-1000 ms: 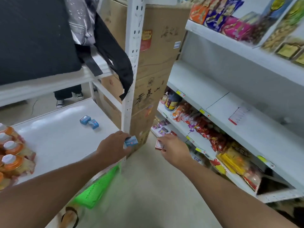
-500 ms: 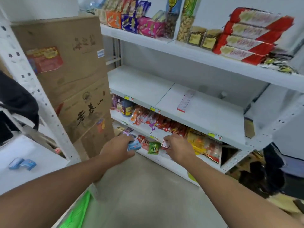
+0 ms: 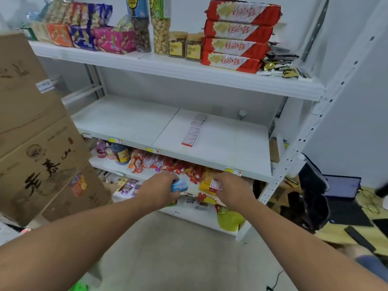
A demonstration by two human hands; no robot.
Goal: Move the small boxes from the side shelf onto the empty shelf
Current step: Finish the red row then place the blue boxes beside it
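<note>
My left hand [image 3: 161,191] grips a small blue box [image 3: 179,185], held out in front of the lower shelves. My right hand [image 3: 232,191] holds a small white box with a red border [image 3: 215,184]. Both hands hover side by side just below the front edge of the white middle shelf [image 3: 130,120]. On that shelf lie only a strip of labels [image 3: 194,131] and a small grey knob at the back. The side shelf the boxes came from is out of view to the left.
Stacked cardboard cartons [image 3: 35,131] stand at the left. The top shelf [image 3: 172,70] holds snack packs, jars and red biscuit packs [image 3: 237,36]. Packed snack bags fill the shelves below my hands. A dark bag and a laptop [image 3: 344,198] sit at the right.
My view has swung right, from the side shelf to the main shelving. Both hands, each still holding its box, now sit in front of the nearly bare middle shelf.
</note>
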